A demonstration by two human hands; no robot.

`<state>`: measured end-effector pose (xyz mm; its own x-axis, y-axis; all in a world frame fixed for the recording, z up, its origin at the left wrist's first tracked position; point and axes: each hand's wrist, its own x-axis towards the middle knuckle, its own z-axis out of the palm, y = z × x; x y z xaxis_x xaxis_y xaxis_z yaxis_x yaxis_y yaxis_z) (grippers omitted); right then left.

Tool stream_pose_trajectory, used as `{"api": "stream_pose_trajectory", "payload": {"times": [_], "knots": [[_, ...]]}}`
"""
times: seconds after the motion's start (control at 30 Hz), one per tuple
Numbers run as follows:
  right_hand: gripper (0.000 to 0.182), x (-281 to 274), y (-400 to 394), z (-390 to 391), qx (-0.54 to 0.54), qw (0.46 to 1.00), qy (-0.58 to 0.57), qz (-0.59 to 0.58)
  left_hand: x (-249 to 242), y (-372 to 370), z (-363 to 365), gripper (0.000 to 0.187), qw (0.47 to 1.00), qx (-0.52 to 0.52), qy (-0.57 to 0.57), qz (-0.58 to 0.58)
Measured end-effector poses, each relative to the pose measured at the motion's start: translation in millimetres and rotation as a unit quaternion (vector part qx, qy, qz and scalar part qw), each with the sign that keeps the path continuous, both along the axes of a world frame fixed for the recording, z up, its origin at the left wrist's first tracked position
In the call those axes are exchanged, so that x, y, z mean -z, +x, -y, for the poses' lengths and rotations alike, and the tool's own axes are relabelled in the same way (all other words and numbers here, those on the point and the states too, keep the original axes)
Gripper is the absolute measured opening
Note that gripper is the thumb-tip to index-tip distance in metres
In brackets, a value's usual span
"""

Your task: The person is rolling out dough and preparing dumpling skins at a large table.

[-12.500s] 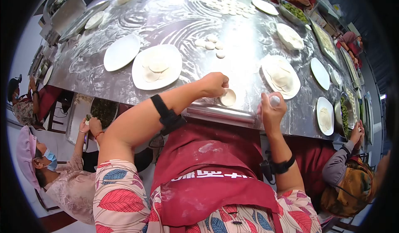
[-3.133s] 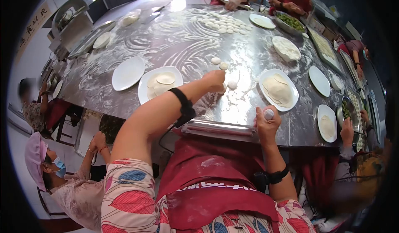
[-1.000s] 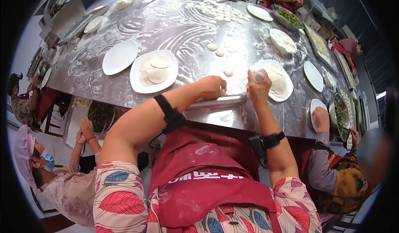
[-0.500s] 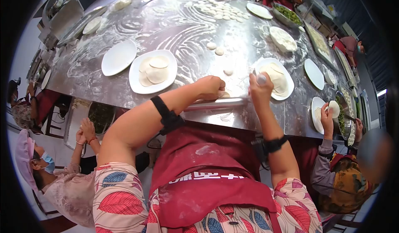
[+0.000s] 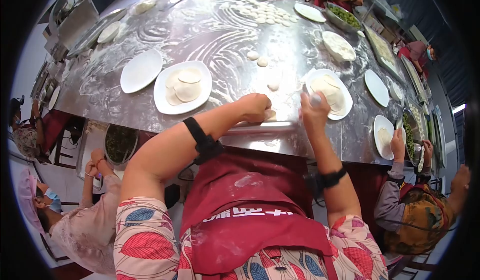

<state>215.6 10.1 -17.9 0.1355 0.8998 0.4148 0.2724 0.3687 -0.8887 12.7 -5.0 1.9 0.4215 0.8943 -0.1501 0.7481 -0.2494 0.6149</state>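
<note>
Near the table's front edge, my left hand (image 5: 256, 107) is closed at a small dough piece (image 5: 270, 115), which shows beside its fingers. To its right, my right hand (image 5: 315, 112) is wrapped round a rolling pin (image 5: 315, 99); only its pale rounded end shows clearly. A white plate (image 5: 308, 80) with stacked dough wrappers (image 5: 332, 92) lies just beyond my right hand. Another white plate (image 5: 162, 97) with wrappers (image 5: 187, 91) is left of my left hand. One small dough round (image 5: 273, 86) lies beyond the gap between my hands.
An empty white plate (image 5: 142, 71) is at the left. Several dough rounds (image 5: 270, 15) lie farther back on the floured steel table (image 5: 220, 40). A bowl of flour (image 5: 339, 46) stands back right. Co-workers are on both sides and across the table; a greens bowl (image 5: 120, 142) is at lower left.
My left hand has shifted slightly, and more of the dough piece shows beside it. My right hand stays almost in place. The left co-worker's hands have moved lower and left.
</note>
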Motion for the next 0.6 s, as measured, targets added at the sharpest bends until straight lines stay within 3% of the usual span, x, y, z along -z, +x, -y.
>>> {"api": "stream_pose_trajectory", "payload": {"times": [0.13,0.2,0.33,0.43,0.5,0.6], "knots": [[0.023,-12,13,65,-0.051,0.992,-0.042,-0.106,-2,-8,9,0.019,1.000,-0.009,-0.010,0.019],[0.023,-9,8,45,-0.017,0.997,-0.034,-0.069,-5,-9,15,0.018,0.998,0.009,-0.052,0.026],[0.024,-4,-13,-22,0.003,1.000,0.009,0.022,-7,1,8,0.019,0.999,-0.035,-0.004,0.017],[0.024,-2,-9,-17,0.014,0.999,0.019,0.040,-1,4,-3,0.020,1.000,-0.025,0.002,-0.013],[0.022,-3,4,15,0.001,1.000,-0.004,-0.007,1,2,1,0.020,0.999,0.004,0.017,-0.035],[0.020,-15,10,55,-0.021,0.996,-0.054,-0.060,-4,-5,9,0.020,0.998,-0.029,-0.045,0.034]]}}
